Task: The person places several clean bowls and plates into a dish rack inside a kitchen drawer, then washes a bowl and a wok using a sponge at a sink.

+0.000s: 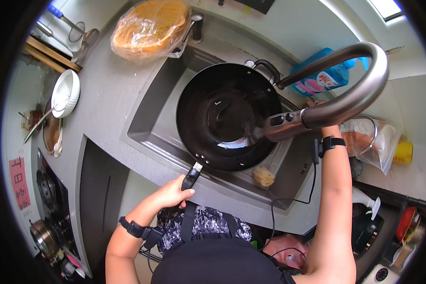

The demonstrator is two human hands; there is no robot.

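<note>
My left hand [175, 193] is wrapped around the black handle [191, 177] of a dark wok [230, 92]. A little liquid glistens in the bottom of the wok, which sits over a steel sink [145, 131]. The head of a brushed-metal gooseneck faucet [285, 126] hangs over the wok's right side. Behind that faucet, my right hand [316, 103] is mostly hidden; only some fingertips show, close to a blue detergent bottle [319, 80]. What those fingers touch cannot be seen. A tan scrubber [263, 177] lies in the sink below the wok.
Orange baskets in clear plastic [149, 32] stand on the counter at the back left. A white bowl [65, 93] and a gas stove [49, 188] are on the left. Plastic bags [371, 142] and a yellow roll [403, 152] lie right of my forearm. A cable runs from my right wrist.
</note>
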